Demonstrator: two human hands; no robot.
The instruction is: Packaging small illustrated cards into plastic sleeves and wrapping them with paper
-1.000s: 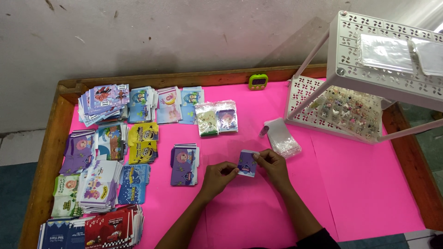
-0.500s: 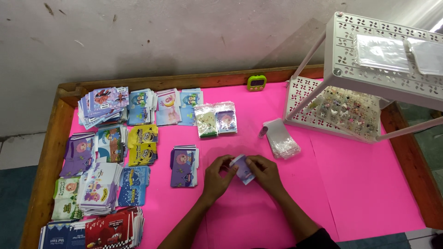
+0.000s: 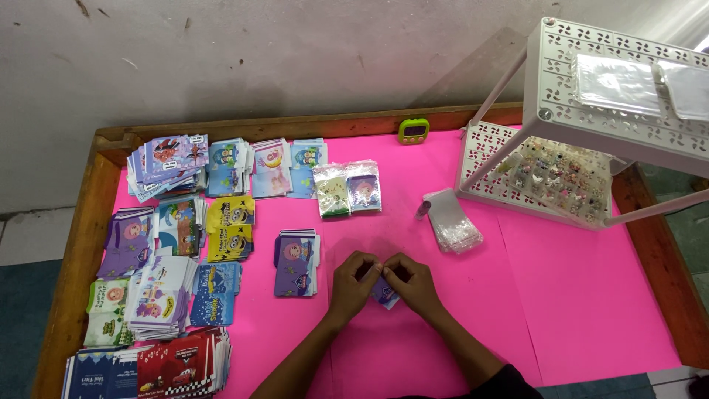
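Your left hand (image 3: 352,284) and right hand (image 3: 414,283) have come together, fingertips touching, and both now pinch one small purple card (image 3: 385,292). A second ago your hands sat apart and the card lay flat between them; now it is tucked under your fingers, so it looks like you are folding or pressing it. The card sits just right of the purple card stack (image 3: 297,262). The clear little bags (image 3: 452,222) lie further right, up toward the white rack (image 3: 550,177).
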